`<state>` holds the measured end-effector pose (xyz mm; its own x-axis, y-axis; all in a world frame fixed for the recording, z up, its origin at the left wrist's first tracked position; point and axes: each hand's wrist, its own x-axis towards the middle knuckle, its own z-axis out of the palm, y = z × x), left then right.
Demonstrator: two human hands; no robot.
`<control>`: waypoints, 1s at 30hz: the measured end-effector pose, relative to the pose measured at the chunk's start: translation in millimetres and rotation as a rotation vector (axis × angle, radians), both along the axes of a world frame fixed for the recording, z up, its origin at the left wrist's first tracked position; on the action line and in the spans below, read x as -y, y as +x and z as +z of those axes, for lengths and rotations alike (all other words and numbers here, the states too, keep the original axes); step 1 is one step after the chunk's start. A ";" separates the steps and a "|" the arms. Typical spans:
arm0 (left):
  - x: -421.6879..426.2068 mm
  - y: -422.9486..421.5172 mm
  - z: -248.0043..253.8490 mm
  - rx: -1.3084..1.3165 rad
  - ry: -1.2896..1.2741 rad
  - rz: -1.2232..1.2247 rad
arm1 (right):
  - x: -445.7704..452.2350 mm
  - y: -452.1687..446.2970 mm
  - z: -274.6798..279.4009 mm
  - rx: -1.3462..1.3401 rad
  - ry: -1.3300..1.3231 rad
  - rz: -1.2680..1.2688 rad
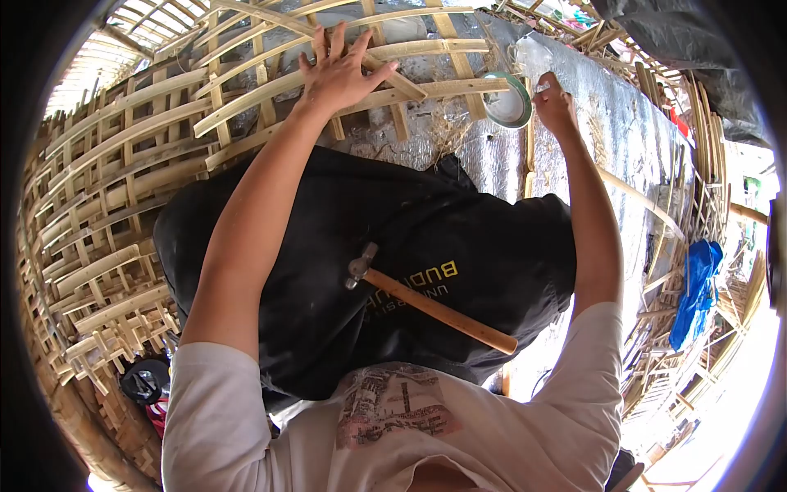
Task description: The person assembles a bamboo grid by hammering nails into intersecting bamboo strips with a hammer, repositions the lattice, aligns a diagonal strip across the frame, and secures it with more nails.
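My left hand (338, 75) lies with fingers spread on a lattice of split bamboo strips (270, 86). Its palm presses near where a slanting strip crosses the others. My right hand (557, 105) is closed, thumb and fingers drawn together beside a white bowl with a green rim (508, 105). Whatever it pinches is too small to make out. Across my lap, on black cloth with yellow lettering (320, 205), rests a hammer (434, 307) with a wooden handle, its metal head toward the left.
Silvery foil sheeting (574, 70) covers the surface beyond the bowl. More woven bamboo (106, 193) curves along the left side. A blue plastic sheet or bag (697, 291) hangs at the right among bamboo poles. Dark sheeting (664, 33) drapes at the upper right.
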<state>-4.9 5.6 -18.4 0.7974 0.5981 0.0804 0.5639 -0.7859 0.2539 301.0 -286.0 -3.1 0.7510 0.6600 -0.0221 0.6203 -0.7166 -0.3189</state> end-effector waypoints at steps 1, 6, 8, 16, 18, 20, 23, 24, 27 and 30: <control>0.3 -0.1 0.4 0.001 -0.003 0.001 | 1.0 2.0 2.3 0.012 0.030 0.001; 1.2 1.0 2.6 -0.027 -0.010 0.015 | 7.3 7.5 22.2 0.056 0.206 0.028; 1.4 1.2 2.2 -0.025 0.005 0.017 | 9.9 12.6 32.5 0.075 0.265 0.044; 4.2 0.3 6.1 -0.011 -0.010 0.035 | -31.5 -18.8 97.4 -0.057 0.490 0.120; 5.3 0.3 6.6 -0.001 -0.013 0.035 | -53.6 -47.0 112.6 -0.158 0.549 0.123; 5.9 0.3 8.5 -0.015 -0.009 0.038 | -76.3 -85.3 124.7 -0.250 0.588 0.137; 7.4 0.1 12.3 -0.021 -0.006 0.040 | -101.2 -129.2 110.6 -0.311 0.586 0.195; 7.2 -0.8 13.0 -0.023 -0.005 0.041 | -107.8 -150.6 110.3 -0.357 0.540 0.220; 8.0 -1.2 14.4 -0.039 -0.018 0.050 | -118.7 -182.2 78.0 -0.275 0.515 0.287; 9.3 -3.6 24.0 -0.052 -0.056 0.056 | -121.2 -196.6 51.8 -0.191 0.547 0.312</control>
